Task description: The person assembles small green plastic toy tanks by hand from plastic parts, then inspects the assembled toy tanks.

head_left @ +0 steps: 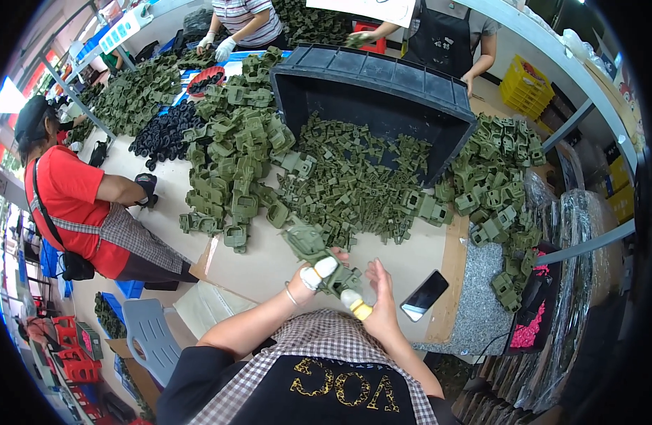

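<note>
My left hand [320, 272] is closed round an olive-green moulded plastic part [305, 242], which lies tilted above the near edge of the table. A white wrap with a yellow band covers my left thumb. My right hand [380, 306] is beside the part's lower end, its fingers stretched out and its thumb, also wrapped in white and yellow, close against the part. Whether that thumb presses on it I cannot tell. Beyond my hands, a heap of small green plastic pieces [347, 188] spills from a black tub [375, 74] tipped on its side.
Larger green parts [234, 163] are piled at the left, with more [499, 180] at the right. A phone [425, 295] lies right of my hands. Black pieces [167, 134] are heaped farther left. A person in red [75, 191] stands left; two others work across the table.
</note>
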`<control>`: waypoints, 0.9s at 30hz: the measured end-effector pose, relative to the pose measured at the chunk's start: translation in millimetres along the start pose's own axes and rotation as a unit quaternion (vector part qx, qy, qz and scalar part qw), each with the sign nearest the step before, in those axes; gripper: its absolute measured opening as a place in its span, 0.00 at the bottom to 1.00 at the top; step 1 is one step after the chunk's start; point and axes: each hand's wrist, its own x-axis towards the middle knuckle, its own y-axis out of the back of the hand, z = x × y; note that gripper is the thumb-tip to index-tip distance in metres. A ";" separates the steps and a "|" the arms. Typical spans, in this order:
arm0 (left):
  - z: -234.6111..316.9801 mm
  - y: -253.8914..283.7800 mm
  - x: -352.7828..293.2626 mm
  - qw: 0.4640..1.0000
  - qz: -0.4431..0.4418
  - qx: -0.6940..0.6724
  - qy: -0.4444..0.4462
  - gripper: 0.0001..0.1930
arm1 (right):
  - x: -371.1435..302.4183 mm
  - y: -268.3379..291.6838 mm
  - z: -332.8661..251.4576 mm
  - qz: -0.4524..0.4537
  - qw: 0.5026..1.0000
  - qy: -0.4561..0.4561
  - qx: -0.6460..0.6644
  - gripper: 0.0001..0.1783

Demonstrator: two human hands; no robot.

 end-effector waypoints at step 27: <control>-29.8 20.5 20.5 0.774 -0.340 0.479 0.238 0.20 | -36.9 11.6 87.3 -0.265 0.918 -0.244 0.169 0.38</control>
